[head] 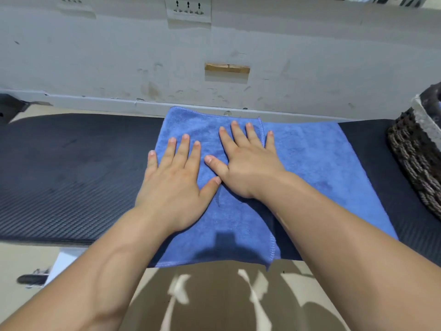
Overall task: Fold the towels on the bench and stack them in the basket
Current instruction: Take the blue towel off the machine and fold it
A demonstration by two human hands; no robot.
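Observation:
A blue towel (310,163) lies across the black padded bench (71,168), its left part folded over so a stitched edge runs down the middle. My left hand (174,185) presses flat on the folded layer with fingers spread. Beside it, my right hand (245,163) lies flat too, its fingers reaching over the stitched edge; the two thumbs nearly touch. A dark woven basket (415,163) with a pale lining stands at the bench's right end, partly cut off by the frame.
A scuffed white wall (119,56) runs close behind the bench. The floor (226,302) shows below the bench's front edge, with a dark object (31,279) at the lower left.

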